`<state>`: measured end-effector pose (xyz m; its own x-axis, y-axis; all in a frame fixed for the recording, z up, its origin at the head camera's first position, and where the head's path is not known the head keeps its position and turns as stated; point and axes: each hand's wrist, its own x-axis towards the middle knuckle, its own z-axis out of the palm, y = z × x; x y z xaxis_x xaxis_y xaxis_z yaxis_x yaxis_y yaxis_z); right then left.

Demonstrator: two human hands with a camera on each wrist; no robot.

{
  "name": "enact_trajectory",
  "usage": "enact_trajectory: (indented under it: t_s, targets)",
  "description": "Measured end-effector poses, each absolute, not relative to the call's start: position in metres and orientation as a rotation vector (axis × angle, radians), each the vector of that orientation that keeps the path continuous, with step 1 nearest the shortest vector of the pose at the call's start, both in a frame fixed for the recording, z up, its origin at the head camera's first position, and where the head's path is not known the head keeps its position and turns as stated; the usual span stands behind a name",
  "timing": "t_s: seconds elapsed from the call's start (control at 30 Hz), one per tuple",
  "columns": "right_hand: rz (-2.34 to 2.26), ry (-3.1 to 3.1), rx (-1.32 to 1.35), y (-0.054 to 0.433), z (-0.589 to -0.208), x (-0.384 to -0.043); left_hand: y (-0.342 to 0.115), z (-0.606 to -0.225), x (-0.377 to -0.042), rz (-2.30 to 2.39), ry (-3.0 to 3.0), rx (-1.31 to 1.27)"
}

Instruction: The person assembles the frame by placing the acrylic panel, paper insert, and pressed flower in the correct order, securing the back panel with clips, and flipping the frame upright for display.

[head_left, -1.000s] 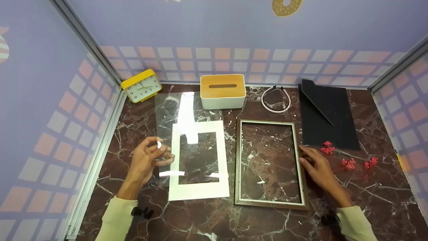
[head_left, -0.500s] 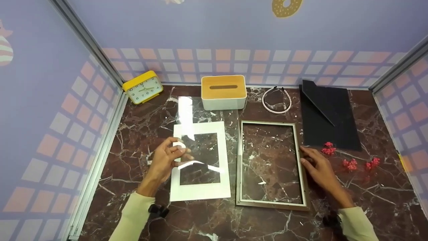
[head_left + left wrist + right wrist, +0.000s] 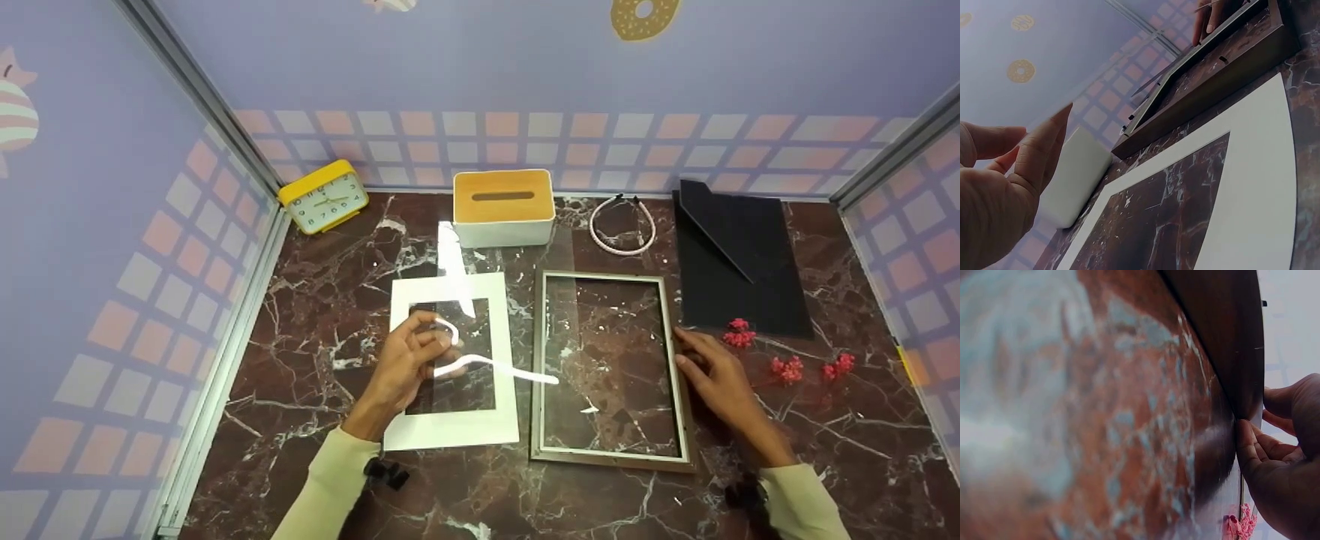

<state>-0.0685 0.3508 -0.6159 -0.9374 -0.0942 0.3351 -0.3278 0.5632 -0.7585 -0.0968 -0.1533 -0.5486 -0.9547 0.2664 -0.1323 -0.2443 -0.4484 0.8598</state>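
Note:
My left hand (image 3: 409,360) pinches a clear sheet (image 3: 452,259) by its left edge, thumb against fingers. The sheet shows mostly by its bright glare and hangs over the white mat (image 3: 450,433), its far side overlapping the picture frame (image 3: 537,367) in the head view. In the left wrist view the sheet is nearly edge-on between the fingertips (image 3: 1064,112). The brown frame with a pale inner lip lies flat on the marble top, right of the mat. My right hand (image 3: 716,375) rests with its thumb and fingertips against the frame's outer right side.
A black backing board (image 3: 750,300) with its stand flap lies behind my right hand, red flower sprigs (image 3: 787,369) in front of it. Along the back stand a yellow clock (image 3: 326,199), a tissue box (image 3: 502,217) and a headband (image 3: 622,251). Walls (image 3: 172,300) enclose the table.
My left hand has moved right with the clear sheet, from beside the mat to above its opening. The sheet's far edge now reaches over the frame. My right hand stays at the frame.

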Motion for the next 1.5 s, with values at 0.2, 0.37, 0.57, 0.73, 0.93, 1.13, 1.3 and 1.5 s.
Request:
enact_trajectory:
  t_s: [0.2, 0.37, 0.57, 0.73, 0.93, 1.13, 1.3, 1.5]
  targets:
    - [1.309, -2.542, 0.347, 0.35, -0.615, -0.069, -0.138, -0.552, -0.096, 2.41, 1.435, 0.062]
    - [1.317, -2.525, 0.363, 0.347, -0.613, -0.07, -0.127, -0.556, -0.096, 2.381, 1.422, 0.042]
    - [1.327, -2.532, 0.356, 0.345, -0.612, -0.069, -0.111, -0.562, -0.093, 2.377, 1.385, 0.043]
    - [1.319, -2.55, 0.342, 0.345, -0.612, -0.068, -0.097, -0.568, -0.092, 2.365, 1.383, 0.059]
    - [1.315, -2.549, 0.332, 0.344, -0.612, -0.069, -0.08, -0.574, -0.09, 2.349, 1.351, 0.03]
    - [1.319, -2.552, 0.32, 0.344, -0.612, -0.067, -0.065, -0.578, -0.087, 2.346, 1.318, 0.026]
    - [1.318, -2.537, 0.316, 0.344, -0.612, -0.066, -0.05, -0.582, -0.088, 2.354, 1.304, 0.029]
    - [1.314, -2.536, 0.311, 0.344, -0.613, -0.064, -0.035, -0.583, -0.091, 2.366, 1.289, -0.015]
